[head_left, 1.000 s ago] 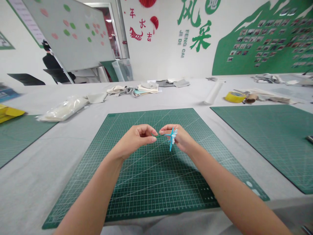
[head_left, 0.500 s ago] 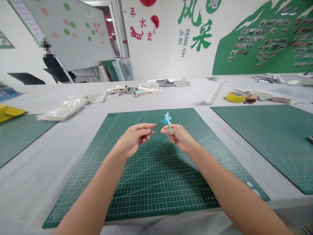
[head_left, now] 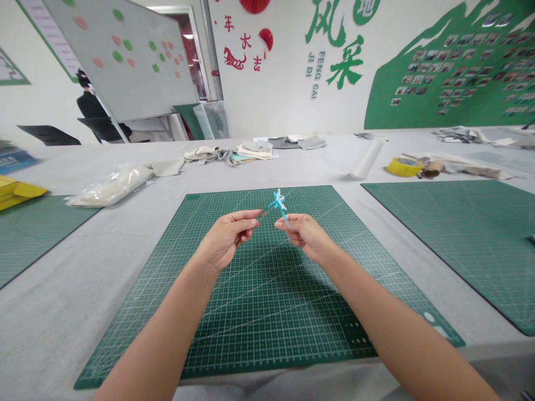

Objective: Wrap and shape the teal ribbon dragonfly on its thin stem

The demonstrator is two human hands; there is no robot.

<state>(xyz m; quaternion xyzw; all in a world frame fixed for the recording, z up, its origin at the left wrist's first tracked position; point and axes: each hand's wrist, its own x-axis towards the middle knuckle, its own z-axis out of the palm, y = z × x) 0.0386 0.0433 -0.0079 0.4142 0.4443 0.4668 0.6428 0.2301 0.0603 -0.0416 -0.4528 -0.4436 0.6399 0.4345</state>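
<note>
A small blue and white flower-like piece [head_left: 280, 199] on a thin green stem [head_left: 264, 211] is held up over the green cutting mat [head_left: 251, 312]. My left hand [head_left: 229, 234] pinches the stem between thumb and fingers. On the other side, my right hand [head_left: 303, 234] has its thumb and forefinger closed at the lower end of a blue strip that hangs from the flower. Both hands are above the mat, a short gap apart.
Further mats lie left [head_left: 37, 228] and right [head_left: 460, 239]. Behind are a plastic-wrapped bundle [head_left: 115, 186], fabric scraps [head_left: 254, 149], a white roll [head_left: 368, 159] and yellow tape [head_left: 404, 166]. A person [head_left: 90, 103] sits at the far left.
The flower has moved slightly left and tilted, and my left hand has shifted a little left with the stem. My right hand has barely moved, now nearer the blue strip's lower end.
</note>
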